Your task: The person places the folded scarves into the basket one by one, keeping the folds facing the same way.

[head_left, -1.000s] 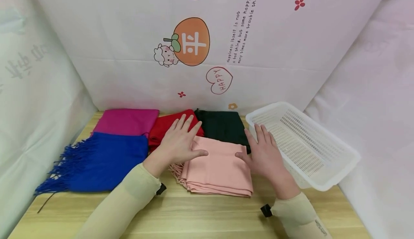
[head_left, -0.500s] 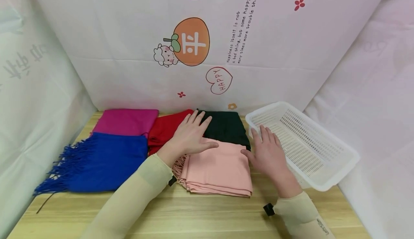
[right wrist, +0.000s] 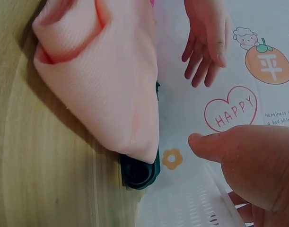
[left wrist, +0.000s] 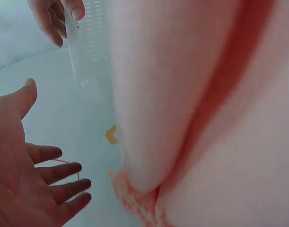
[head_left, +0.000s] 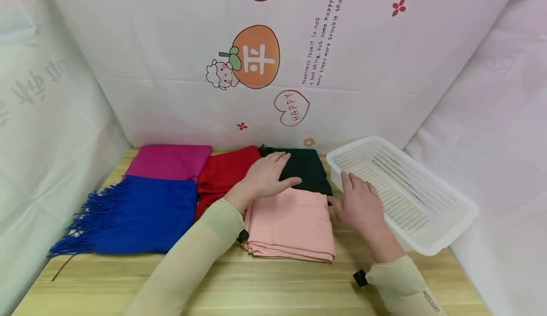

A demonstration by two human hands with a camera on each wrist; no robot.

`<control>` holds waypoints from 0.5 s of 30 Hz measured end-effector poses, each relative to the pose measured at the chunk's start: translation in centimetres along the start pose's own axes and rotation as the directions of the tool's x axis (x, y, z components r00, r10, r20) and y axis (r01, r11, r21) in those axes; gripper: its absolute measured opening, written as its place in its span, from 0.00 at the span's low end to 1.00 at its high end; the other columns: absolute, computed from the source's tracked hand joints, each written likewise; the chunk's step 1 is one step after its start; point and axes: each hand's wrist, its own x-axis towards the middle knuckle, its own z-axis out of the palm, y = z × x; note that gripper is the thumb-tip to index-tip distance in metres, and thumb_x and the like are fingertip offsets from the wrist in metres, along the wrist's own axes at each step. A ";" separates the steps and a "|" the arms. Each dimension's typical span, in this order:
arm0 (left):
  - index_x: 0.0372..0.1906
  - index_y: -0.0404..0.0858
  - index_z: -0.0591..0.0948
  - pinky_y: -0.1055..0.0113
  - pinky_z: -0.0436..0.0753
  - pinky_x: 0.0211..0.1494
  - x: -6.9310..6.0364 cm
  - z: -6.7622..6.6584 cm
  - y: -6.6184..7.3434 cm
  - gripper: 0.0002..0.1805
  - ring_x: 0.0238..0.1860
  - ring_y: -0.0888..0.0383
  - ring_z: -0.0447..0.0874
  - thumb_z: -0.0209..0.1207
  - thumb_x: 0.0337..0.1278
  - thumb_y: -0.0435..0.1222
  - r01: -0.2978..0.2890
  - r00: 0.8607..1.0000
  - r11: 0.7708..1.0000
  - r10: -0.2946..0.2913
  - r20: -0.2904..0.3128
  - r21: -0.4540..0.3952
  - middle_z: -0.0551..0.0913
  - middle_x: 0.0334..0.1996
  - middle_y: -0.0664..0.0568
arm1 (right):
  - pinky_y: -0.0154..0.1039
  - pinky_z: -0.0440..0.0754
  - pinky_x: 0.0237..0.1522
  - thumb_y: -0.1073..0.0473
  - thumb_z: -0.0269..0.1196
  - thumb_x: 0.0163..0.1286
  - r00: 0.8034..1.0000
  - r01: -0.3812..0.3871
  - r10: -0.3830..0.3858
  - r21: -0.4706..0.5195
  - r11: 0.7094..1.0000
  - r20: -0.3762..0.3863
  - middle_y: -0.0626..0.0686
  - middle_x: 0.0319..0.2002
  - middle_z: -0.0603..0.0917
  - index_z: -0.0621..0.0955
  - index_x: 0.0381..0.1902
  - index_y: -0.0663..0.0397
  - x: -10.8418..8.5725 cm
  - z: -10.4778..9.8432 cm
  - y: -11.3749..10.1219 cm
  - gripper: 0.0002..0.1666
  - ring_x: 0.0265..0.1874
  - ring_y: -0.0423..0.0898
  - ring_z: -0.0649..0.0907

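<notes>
A folded pink scarf lies at the middle of the table, its fringe at the left side, partly hidden by the left forearm. Over its back left corner is my left hand, fingers extended, thumb apart, holding nothing; its fingertips overlap the dark green folded cloth in the head view. My right hand, also holding nothing, is between the pink scarf's right edge and the white basket. In the right wrist view, a gap shows between the right thumb and the pink scarf.
A folded red cloth lies behind and left of the pink scarf. Farther left are a magenta cloth and a blue fringed scarf. White printed sheets enclose the back and sides of the wooden table.
My left hand has moved rightward across the pink scarf's back edge. My right hand has shifted slightly right, away from the scarf. The scarves and basket stay in place.
</notes>
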 end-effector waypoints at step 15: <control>0.88 0.39 0.65 0.45 0.69 0.83 2.8 1.5 1.0 0.44 0.84 0.46 0.67 0.51 0.85 0.63 0.043 0.999 0.962 -0.040 0.019 -0.271 0.68 0.85 0.44 | 0.69 0.80 0.66 0.51 0.68 0.80 0.993 -0.037 0.039 0.020 0.999 -0.115 0.74 0.64 0.85 0.75 0.74 0.76 0.5 0.2 0.7 0.38 0.62 0.72 0.85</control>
